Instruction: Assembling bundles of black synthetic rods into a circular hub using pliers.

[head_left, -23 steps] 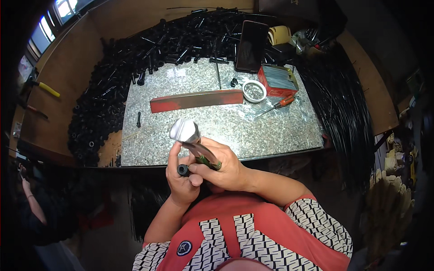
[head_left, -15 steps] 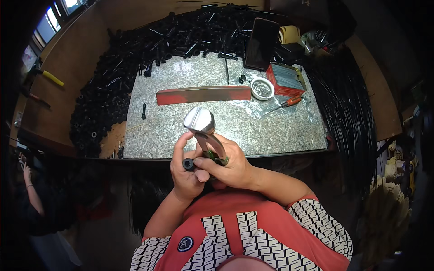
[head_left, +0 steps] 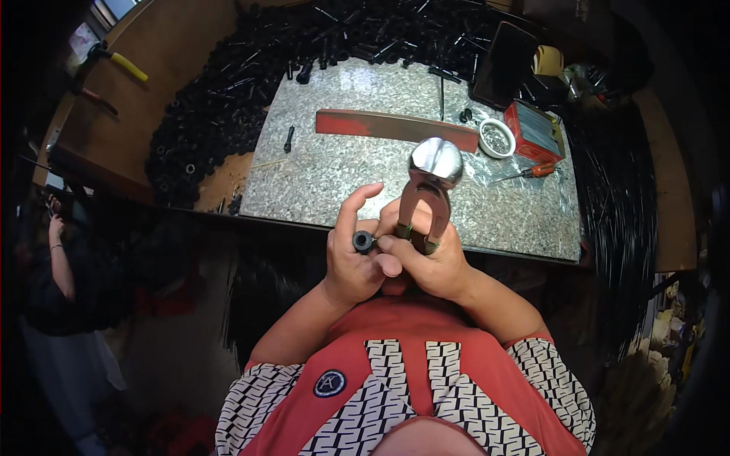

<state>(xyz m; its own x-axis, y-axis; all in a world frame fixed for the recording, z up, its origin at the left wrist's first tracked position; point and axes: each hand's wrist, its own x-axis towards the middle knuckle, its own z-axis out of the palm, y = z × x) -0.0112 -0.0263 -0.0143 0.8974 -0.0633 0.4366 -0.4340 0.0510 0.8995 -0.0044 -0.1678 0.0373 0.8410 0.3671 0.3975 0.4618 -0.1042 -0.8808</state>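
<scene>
My right hand (head_left: 447, 262) is closed round the handles of metal end-cutting pincers (head_left: 436, 163). Their rounded, shiny head points up over the bench edge, and green shows on the handles. A short black tubular piece (head_left: 363, 242) with a hole in its end is held in my left hand (head_left: 348, 262), whose index finger is raised. My right thumb comes close beside the tube. Any thin part between the two hands is too small to make out.
Beyond the hands, a long red-brown bar (head_left: 380, 128) lies on the speckled stone slab (head_left: 319, 182). To its right are a white bowl (head_left: 496, 138), a red box (head_left: 534, 131) and an orange-handled screwdriver (head_left: 537, 171). Black parts (head_left: 220, 99) heap behind; black strands (head_left: 616, 205) hang at right.
The view has shifted, moving the bench right and up in the picture. The pincers' head has swung right, away from my left hand, and their handles look wider apart. My left index finger has lifted.
</scene>
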